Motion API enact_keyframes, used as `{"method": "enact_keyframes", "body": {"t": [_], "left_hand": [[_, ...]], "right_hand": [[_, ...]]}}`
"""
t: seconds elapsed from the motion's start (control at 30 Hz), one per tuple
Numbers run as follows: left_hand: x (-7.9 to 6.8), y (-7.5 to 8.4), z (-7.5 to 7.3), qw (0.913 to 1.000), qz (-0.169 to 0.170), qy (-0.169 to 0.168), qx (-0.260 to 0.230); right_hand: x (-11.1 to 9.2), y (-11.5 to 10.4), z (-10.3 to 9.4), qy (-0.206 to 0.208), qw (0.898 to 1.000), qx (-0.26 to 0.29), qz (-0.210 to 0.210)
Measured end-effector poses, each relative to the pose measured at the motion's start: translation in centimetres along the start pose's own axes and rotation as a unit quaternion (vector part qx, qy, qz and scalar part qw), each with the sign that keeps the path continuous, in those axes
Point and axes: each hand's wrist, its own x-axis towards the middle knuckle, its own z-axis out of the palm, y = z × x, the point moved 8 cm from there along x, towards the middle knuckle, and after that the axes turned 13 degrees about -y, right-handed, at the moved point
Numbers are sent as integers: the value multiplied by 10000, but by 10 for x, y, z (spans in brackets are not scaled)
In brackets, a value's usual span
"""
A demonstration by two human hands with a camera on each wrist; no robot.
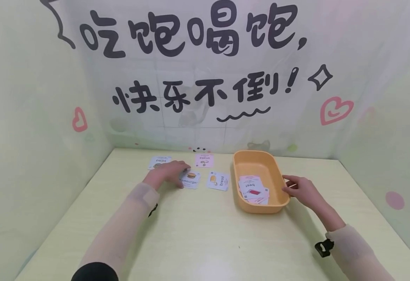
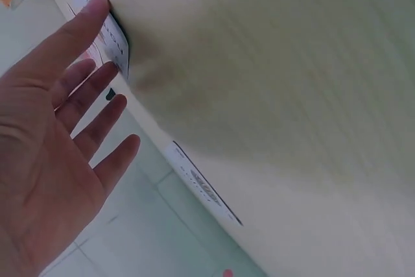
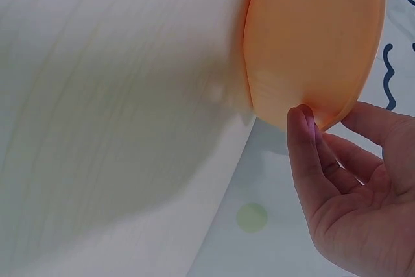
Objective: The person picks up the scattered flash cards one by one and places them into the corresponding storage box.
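Note:
My left hand (image 1: 168, 173) reaches over the table at the hamburger card (image 1: 191, 179), fingers loosely bent. In the left wrist view, its thumb overlaps that card's edge; whether it touches cannot be told. Partly behind this hand lies the salad card (image 1: 160, 160). A pink snake card (image 1: 204, 160) lies farther back, and the bread card (image 1: 218, 180) sits to the right of the hamburger card. With thumb and fingers, my right hand (image 1: 305, 191) pinches the right rim of an orange plastic basket (image 3: 311, 37). Inside it, a beef card (image 1: 252, 187) tops several overlapping cards.
The pale wooden table (image 1: 205, 234) is bounded by a printed back curtain (image 1: 191, 132) and matching side sheets. The basket stands close to the back edge, right of the loose cards.

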Motion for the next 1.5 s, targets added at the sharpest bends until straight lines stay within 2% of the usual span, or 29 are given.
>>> {"method": "enact_keyframes", "body": {"t": [0.1,0.2,0.27,0.33,0.43,0.5,0.6,0.73,0.93,1.0,1.17,1.37,1.5], "left_hand": [[-2,-2,4,9997,-83,110,-207],[-6,-4,5,9956,-34,348,-865],[-7,-6,6,9879,69,530,-1454],[-10,-10,7,9751,162,695,-2101],[-13,-16,9,9602,167,881,-2646],[-16,-18,11,9563,129,955,-2759],[-17,-19,12,9600,108,997,-2613],[-16,-20,13,9632,302,912,-2511],[-9,-33,17,9474,630,664,-3068],[-6,-37,17,9494,670,549,-3019],[0,-41,17,9651,716,191,-2512],[4,-40,14,9706,654,-112,-2315],[9,-37,13,9778,552,-325,-1993]], "right_hand": [[0,0,0,-12,10000,-49,12],[0,0,-1,-11,10000,-77,19],[0,0,-1,-7,10000,-74,20],[0,1,-1,-8,10000,-79,44],[0,2,-1,-8,10000,-70,67],[1,2,-1,7,9999,-85,65],[0,3,-1,35,9999,-88,32],[-1,3,-2,61,9999,-110,-9],[-1,2,-1,24,10000,-65,22],[-2,2,-1,28,10000,-42,34],[0,1,1,4,10000,-34,31],[0,0,0,25,10000,-83,-31],[0,0,0,18,9999,-90,-44]]}}
